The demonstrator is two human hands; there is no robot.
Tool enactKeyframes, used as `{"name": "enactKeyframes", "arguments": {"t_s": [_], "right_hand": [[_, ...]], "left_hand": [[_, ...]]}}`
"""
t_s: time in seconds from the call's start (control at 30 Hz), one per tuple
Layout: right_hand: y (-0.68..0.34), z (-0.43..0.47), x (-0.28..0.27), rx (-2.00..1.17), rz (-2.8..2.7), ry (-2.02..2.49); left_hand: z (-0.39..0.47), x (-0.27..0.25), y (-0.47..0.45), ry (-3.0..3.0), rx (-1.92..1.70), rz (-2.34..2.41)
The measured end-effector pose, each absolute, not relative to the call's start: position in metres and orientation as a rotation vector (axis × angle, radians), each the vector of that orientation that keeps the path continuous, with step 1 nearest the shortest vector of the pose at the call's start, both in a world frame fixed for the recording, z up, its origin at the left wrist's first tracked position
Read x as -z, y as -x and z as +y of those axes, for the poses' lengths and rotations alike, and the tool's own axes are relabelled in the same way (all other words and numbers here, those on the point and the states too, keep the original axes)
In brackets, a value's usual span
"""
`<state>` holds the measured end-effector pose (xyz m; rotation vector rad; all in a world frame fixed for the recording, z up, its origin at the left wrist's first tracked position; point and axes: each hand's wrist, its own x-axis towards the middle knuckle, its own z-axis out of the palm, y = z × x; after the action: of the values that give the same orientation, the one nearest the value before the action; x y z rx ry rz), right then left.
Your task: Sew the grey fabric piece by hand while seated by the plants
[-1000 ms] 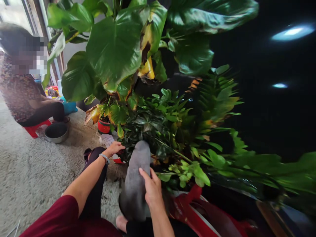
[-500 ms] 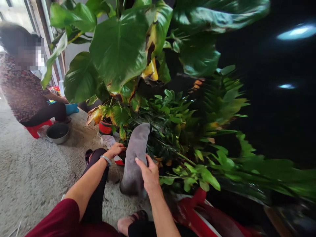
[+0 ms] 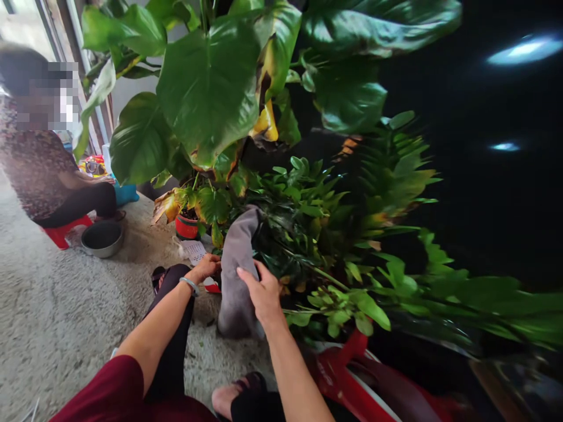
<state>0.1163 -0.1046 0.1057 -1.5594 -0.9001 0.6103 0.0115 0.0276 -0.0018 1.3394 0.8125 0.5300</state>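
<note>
right hand (image 3: 264,290) gripping grey cloth (image 3: 236,252) from right

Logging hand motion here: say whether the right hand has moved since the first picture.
Yes: judged against the red pot, the right hand has shifted up the view, closer to that pot.

We identify the supporting surface as a rough grey concrete floor (image 3: 88,305). Toward its far left we find a red plastic stool (image 3: 65,233) standing upright, with a round grey basin (image 3: 104,252) just beside it. Farther right we note an upright red flowerpot (image 3: 186,229). Nearer to us, we locate two worn dark sandals: the left sandal (image 3: 159,279) and the right sandal (image 3: 255,383), set well apart.
</note>
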Motion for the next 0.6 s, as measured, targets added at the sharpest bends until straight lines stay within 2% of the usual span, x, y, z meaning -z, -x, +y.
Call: {"name": "enactKeyframes", "arguments": {"t_s": [0.1,0.17,0.4,0.6], "right_hand": [[-0.117,-0.122,-0.087,-0.727,-0.822,1.61],[-0.117,-0.135,-0.093,-0.741,-0.8,1.595],[-0.115,-0.119,-0.138,-0.306,-0.922,1.514],[-0.114,-0.123,-0.087,-0.682,-1.082,1.676]], "left_hand": [[0.031,0.004,-0.013,-1.313,-0.52,0.814],[0.033,0.006,-0.014,-1.304,-0.517,0.83],[0.029,0.003,-0.012,-1.289,-0.53,0.768],[0.03,0.005,-0.009,-1.325,-0.549,0.821]]}}
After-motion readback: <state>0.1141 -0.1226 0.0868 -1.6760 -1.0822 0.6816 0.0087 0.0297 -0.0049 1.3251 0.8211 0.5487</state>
